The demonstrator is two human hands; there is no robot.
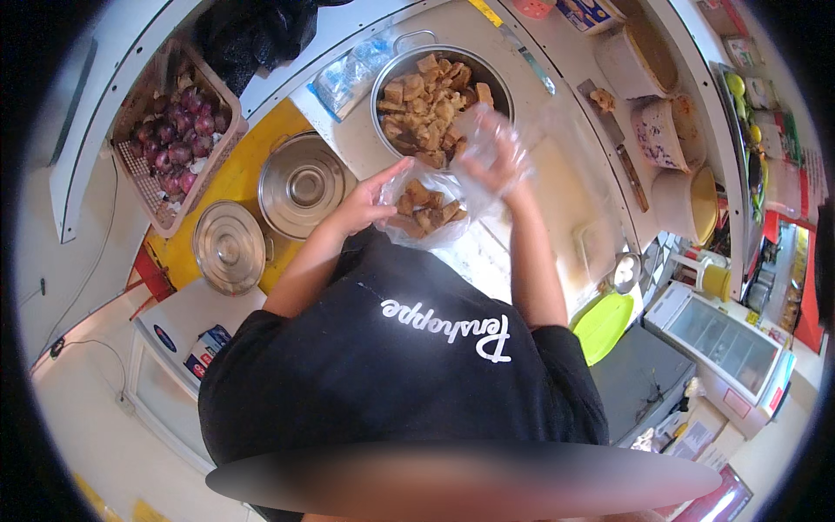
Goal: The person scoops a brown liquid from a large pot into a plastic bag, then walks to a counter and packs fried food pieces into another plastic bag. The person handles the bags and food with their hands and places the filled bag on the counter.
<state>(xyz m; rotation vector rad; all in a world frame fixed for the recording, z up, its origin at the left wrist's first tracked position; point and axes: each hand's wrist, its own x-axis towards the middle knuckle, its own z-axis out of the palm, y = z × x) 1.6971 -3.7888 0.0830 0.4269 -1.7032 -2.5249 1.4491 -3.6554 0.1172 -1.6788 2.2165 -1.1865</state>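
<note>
My left hand [368, 203] grips the side of a clear plastic bag [424, 236] that holds several browned chunks of food [427, 207], perhaps fried tofu. My right hand [499, 156], covered in clear thin plastic, is between the bag and the right rim of a metal pot [379, 107]. It is blurred by motion, so whether its fingers hold anything is unclear. Golden-brown cubes and lumps [424, 98] fill the pot, which stands just beyond the bag.
Two round metal lids [228, 245] [305, 186] lie left on a yellow surface. Beyond them is a pink basket [231, 124] of red onions [176, 147]. A cleaver [626, 163] and a yellow-handled knife [522, 49] lie right, near plastic containers [659, 134]. A green tray [603, 326] sits near my right elbow.
</note>
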